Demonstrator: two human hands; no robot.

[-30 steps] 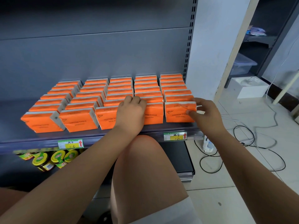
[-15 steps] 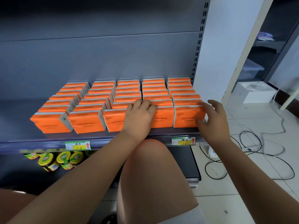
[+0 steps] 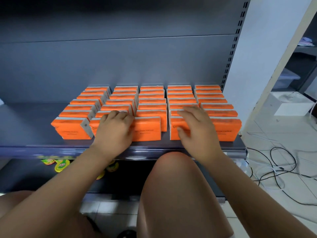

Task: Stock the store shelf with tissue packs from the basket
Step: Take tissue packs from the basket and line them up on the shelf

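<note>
Standing in five columns, the tissue packs (image 3: 151,107) fill the shelf (image 3: 30,134) from its back wall almost to its front edge, hard against its right end. Both hands have shifted towards the shelf's left end. The left hand (image 3: 114,129) has gone from the middle columns to the second-column front pack (image 3: 95,123), fingers curled over its top. The right hand (image 3: 197,129) has left the right end pack and lies on the fourth-column front pack (image 3: 174,124), fingers spread and fairly straight, thumb on its face. Neither carries a new pack and the basket is out of view, so this looks like squaring up, not loading. A narrow gap shows between the third and fourth front packs. Bare shelf remains at the left end. The price rail (image 3: 51,150) edges the front, with a raised knee (image 3: 175,169) close below it.
</note>
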